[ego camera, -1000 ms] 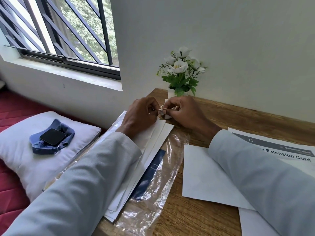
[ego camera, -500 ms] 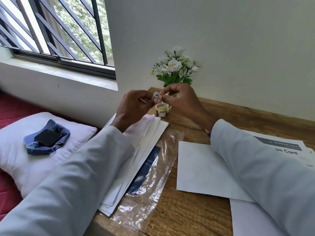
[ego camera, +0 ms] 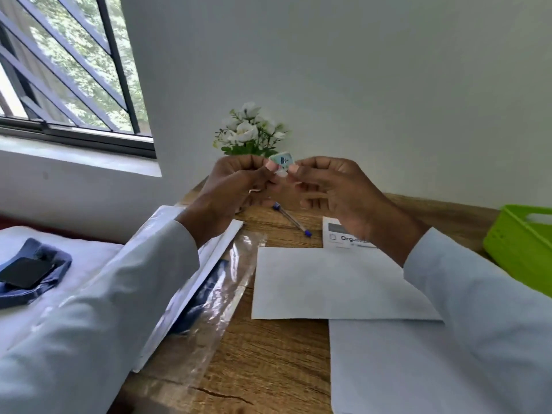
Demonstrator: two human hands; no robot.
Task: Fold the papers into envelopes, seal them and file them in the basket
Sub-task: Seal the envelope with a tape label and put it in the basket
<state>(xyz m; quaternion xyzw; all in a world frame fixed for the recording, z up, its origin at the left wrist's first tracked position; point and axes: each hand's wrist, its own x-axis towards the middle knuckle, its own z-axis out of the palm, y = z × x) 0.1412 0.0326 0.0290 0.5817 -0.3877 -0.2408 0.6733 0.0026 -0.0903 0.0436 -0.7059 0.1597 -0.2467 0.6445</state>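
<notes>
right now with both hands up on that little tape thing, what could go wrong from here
1. Both the left hand and right hand pinch the small tape roll in mid-air above the desk; it could slip and drop onto the pen below.
2. The folded white paper lies unheld, so its fold may spring open before sealing.
3. The clear plastic wrapper lies close beside that paper; loose tape might catch on it.

hands: left (ego camera: pixel 239 186) + right (ego camera: pixel 331 186) pinch small sticker (ego camera: pixel 282 160) | above table (ego camera: pixel 268 354)
</notes>
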